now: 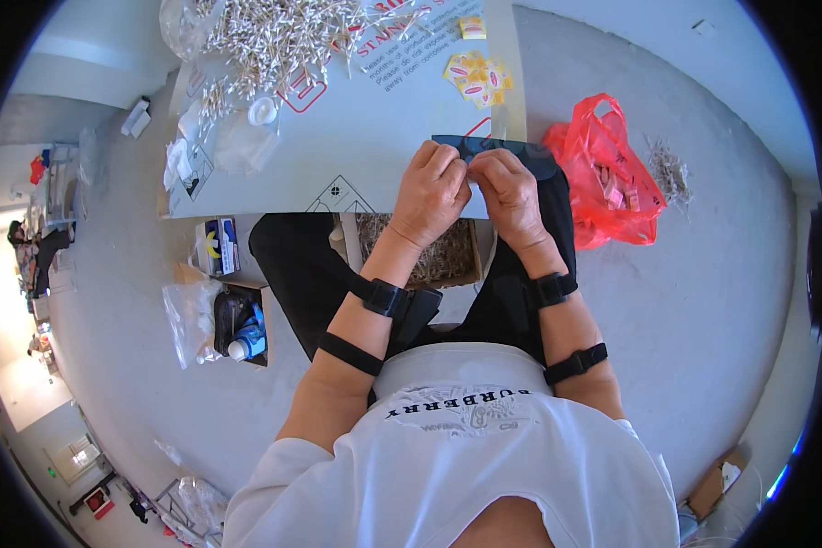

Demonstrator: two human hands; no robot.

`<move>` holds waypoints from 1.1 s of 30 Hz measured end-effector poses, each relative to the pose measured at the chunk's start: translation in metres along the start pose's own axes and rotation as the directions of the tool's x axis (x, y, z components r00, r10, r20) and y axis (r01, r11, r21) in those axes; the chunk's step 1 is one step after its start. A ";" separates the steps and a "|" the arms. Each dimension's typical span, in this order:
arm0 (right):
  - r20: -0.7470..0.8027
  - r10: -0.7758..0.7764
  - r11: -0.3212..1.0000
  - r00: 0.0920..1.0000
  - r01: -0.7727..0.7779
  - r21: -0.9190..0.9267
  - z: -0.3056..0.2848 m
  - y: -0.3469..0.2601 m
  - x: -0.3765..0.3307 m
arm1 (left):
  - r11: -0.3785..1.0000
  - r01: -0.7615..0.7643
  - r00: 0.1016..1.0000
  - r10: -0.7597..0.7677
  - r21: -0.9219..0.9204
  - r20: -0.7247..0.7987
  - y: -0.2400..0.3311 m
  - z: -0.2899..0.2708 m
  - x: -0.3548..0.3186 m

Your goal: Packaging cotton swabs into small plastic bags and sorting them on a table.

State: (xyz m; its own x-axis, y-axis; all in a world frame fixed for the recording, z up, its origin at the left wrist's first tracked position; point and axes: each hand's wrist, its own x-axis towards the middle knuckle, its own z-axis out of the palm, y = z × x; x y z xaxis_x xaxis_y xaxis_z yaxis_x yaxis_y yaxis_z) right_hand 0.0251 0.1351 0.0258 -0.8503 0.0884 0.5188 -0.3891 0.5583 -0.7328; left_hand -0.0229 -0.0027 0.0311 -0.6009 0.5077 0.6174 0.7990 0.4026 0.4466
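Note:
Over the near right edge of the table, my left hand (426, 194) and my right hand (510, 196) meet, fingertips pinched close together. Between them a small whitish bit shows, too small and too covered to name. Just behind the fingers lies a dark blue sheet or pouch (541, 157) at the table's corner. Farther off on the table are several small yellow-and-white packets or labels (478, 80). A large heap of thin, white-tipped sticks like cotton swabs (274, 41) covers the far left.
The table (338, 137) has a printed pale covering. Clear plastic bags (247, 146) and a white roll (262, 111) lie on its left. Between my legs stands a box of thin sticks (417, 248). A red plastic bag (603, 173) with pink pieces sits right; a box with a bottle (247, 342) stands left.

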 end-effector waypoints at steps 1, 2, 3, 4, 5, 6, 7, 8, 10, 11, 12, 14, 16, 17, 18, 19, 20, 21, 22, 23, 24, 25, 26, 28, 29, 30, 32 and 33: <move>-0.005 -0.003 1.000 1.000 0.003 -0.001 0.001 0.000 0.001 | 1.000 -0.006 1.000 0.006 0.001 -0.001 -0.001 0.001 0.000; -0.014 -0.012 0.999 1.000 0.011 -0.041 0.002 0.000 0.002 | 1.000 0.010 1.000 -0.010 0.003 -0.027 -0.002 0.002 0.000; -0.024 -0.020 0.997 1.000 0.018 -0.080 0.004 -0.001 0.002 | 1.000 0.027 0.998 -0.026 0.005 -0.052 -0.003 0.003 -0.001; -0.029 -0.021 0.996 0.999 0.019 -0.083 0.004 -0.001 0.001 | 1.000 0.021 0.998 -0.021 0.003 -0.052 -0.004 0.002 -0.001; -0.039 -0.006 0.996 0.999 0.002 -0.088 0.004 -0.001 0.000 | 1.000 0.028 0.998 -0.028 -0.006 -0.064 -0.005 0.001 -0.002; -0.050 0.009 0.996 0.999 -0.014 -0.092 0.004 -0.001 -0.001 | 0.999 0.035 0.996 -0.036 -0.015 -0.077 -0.007 -0.002 -0.003; -0.055 0.008 0.995 0.998 -0.014 -0.094 0.005 -0.001 -0.001 | 0.999 0.033 0.996 -0.034 -0.012 -0.080 -0.010 -0.003 -0.004; -0.062 0.016 0.995 0.998 -0.022 -0.102 0.005 -0.002 -0.001 | 1.000 0.028 0.996 -0.029 -0.013 -0.079 -0.013 -0.006 -0.006; -0.072 0.021 0.993 0.997 -0.029 -0.110 0.005 -0.003 -0.001 | 0.995 0.101 0.987 -0.103 -0.020 -0.127 -0.021 -0.013 -0.010; -0.101 0.042 0.993 0.994 -0.053 -0.104 0.004 -0.002 0.000 | 0.986 0.164 0.980 -0.163 0.000 -0.114 -0.027 -0.019 -0.012; -0.130 0.064 0.992 0.989 -0.077 -0.097 0.004 -0.002 0.000 | 0.987 0.161 0.980 -0.160 0.001 -0.115 -0.028 -0.019 -0.014; -0.124 0.082 0.993 0.989 -0.092 -0.080 0.003 0.000 -0.002 | 0.780 0.496 0.851 -0.524 -0.381 0.035 -0.023 -0.020 -0.011; -0.115 0.099 0.992 0.988 -0.106 -0.062 0.005 0.001 -0.005 | 0.776 0.464 0.871 -0.487 -0.426 0.061 -0.017 -0.013 -0.008; -0.106 0.110 0.992 0.988 -0.115 -0.041 0.007 0.001 -0.006 | 0.746 0.491 0.863 -0.486 -0.449 0.135 -0.013 -0.010 -0.008; -0.097 0.123 0.992 0.988 -0.125 -0.020 0.009 0.002 -0.007 | 0.715 0.519 0.852 -0.481 -0.469 0.209 -0.009 -0.005 -0.008; -0.095 0.122 0.992 0.988 -0.125 -0.019 0.009 0.001 -0.007 | 0.660 0.577 0.810 -0.540 -0.481 0.229 -0.007 0.001 -0.009; -0.084 0.166 0.986 0.983 -0.163 0.039 0.009 0.000 -0.007 | 0.660 0.577 0.809 -0.542 -0.481 0.228 -0.007 0.003 -0.012; -0.070 0.210 0.975 0.975 -0.202 0.097 0.009 0.000 -0.007 | 0.520 0.635 0.745 -0.607 -0.571 0.276 -0.007 0.004 -0.017; -0.070 0.212 0.974 0.975 -0.205 0.097 0.009 0.000 -0.008 | 0.364 0.672 0.676 -0.657 -0.644 0.334 -0.006 0.005 -0.018; -0.008 0.336 0.928 0.942 -0.329 0.177 0.009 0.001 -0.010 | 0.363 0.674 0.675 -0.657 -0.644 0.336 -0.006 0.005 -0.020; 0.063 0.448 0.859 0.892 -0.449 0.247 0.009 0.001 -0.012 | 0.207 0.667 0.618 -0.691 -0.715 0.376 -0.007 0.006 -0.021; 0.063 0.452 0.857 0.890 -0.453 0.247 0.010 0.002 -0.014 | 0.045 0.640 0.559 -0.711 -0.767 0.426 -0.005 0.006 -0.022; 0.039 0.417 0.873 0.908 -0.412 0.262 0.012 0.004 -0.014 | 0.042 0.643 0.557 -0.711 -0.765 0.429 -0.004 0.006 -0.021; 0.013 0.382 0.887 0.924 -0.371 0.277 0.013 0.007 -0.012 | 0.116 0.629 0.601 -0.700 -0.768 0.387 -0.005 0.007 -0.018; 0.029 0.354 0.897 0.935 -0.349 0.271 0.012 0.008 -0.009 | 0.116 0.630 0.600 -0.700 -0.768 0.387 -0.005 0.005 -0.017; 0.045 0.325 0.908 0.945 -0.325 0.266 0.012 0.007 -0.008 | 0.135 0.666 0.595 -0.689 -0.734 0.414 -0.006 0.002 -0.017; 0.057 0.355 0.873 0.933 -0.353 0.338 0.013 0.014 -0.012 | 0.162 0.695 0.599 -0.670 -0.701 0.439 -0.008 0.000 -0.017; 0.077 0.385 0.829 0.919 -0.382 0.408 0.013 0.017 -0.014 | 0.204 0.654 0.646 -0.652 -0.729 0.397 -0.007 -0.001 -0.019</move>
State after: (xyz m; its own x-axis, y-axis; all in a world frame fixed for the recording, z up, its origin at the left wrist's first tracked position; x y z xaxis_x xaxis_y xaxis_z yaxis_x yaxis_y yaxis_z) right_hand 0.0259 0.1326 0.0002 -0.9593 0.2325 0.1605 -0.1424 0.0927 -0.9855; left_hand -0.0168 -0.0160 0.0174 -0.9179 0.3675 -0.1493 -0.2138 -0.1412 0.9666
